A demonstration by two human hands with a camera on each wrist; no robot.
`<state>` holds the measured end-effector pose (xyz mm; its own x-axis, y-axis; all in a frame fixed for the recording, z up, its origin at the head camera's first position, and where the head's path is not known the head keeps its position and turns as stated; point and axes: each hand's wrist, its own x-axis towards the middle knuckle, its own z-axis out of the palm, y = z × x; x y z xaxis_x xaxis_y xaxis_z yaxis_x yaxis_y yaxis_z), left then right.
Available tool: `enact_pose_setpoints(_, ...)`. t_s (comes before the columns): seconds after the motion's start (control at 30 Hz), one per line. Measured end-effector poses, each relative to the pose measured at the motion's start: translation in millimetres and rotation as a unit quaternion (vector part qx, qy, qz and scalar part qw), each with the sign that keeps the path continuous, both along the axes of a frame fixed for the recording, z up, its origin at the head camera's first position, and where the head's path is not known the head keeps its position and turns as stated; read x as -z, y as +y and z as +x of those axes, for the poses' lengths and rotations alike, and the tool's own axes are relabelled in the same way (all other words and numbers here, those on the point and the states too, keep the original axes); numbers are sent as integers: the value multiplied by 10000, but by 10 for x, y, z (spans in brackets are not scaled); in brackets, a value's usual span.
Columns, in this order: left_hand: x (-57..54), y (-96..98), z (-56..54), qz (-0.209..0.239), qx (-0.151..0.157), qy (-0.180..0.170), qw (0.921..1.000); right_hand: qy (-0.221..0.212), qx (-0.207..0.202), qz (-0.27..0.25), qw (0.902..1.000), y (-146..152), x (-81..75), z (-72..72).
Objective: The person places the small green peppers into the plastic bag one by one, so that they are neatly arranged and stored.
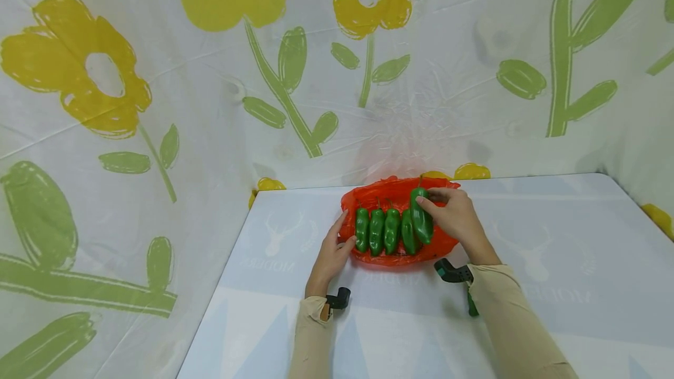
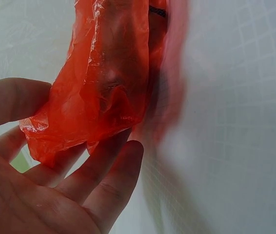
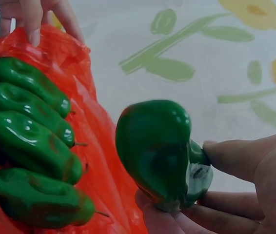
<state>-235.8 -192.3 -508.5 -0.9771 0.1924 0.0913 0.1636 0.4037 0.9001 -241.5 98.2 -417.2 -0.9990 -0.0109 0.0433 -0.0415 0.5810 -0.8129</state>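
Observation:
A row of several glossy green peppers (image 1: 376, 231) lies in an opened red plastic bag (image 1: 447, 245). My right hand (image 1: 459, 218) pinches another green pepper (image 3: 152, 141) between thumb and fingers. It is held above the right end of the row, its stem pointing away in the head view. At the bag's left end, my left hand (image 1: 332, 257) holds the rim, thumb on one side and fingers on the other. In the left wrist view, the thin red plastic (image 2: 104, 92) lies between thumb and fingers. What lies beneath the peppers is mostly hidden.
One more green pepper (image 1: 472, 304) lies on the white patterned table (image 1: 274, 332), partly covered by the right forearm. Behind the bag hangs a curtain (image 1: 447, 75) with yellow flowers. A black wrist camera (image 1: 339, 298) is strapped to the left wrist.

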Motion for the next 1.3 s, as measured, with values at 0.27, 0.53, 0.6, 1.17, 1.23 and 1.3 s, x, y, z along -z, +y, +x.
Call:
enact_pose_setpoints(0.27,0,-2,-3,-44,-12,-28,10000,-4,-34,59,10000,3,44,-28)
enact_pose_setpoints(0.53,-3,7,-14,-75,-87,-165,9998,-250,4,171,9995,-3,87,-48)
enact_pose_setpoints(0.6,-1,8,-13,-80,-89,-167,9998,-305,23,204,9993,5,97,-51)
enact_pose_setpoints(1.17,-22,4,1,6,-59,-97,9999,-717,-78,525,9960,26,179,-93)
enact_pose_setpoints(1.23,-20,4,-2,-9,-78,-146,9999,-774,-99,542,9955,26,188,-96)
enact_pose_setpoints(1.3,-13,2,-8,-37,-98,-213,9997,-825,-111,560,9950,28,200,-103)
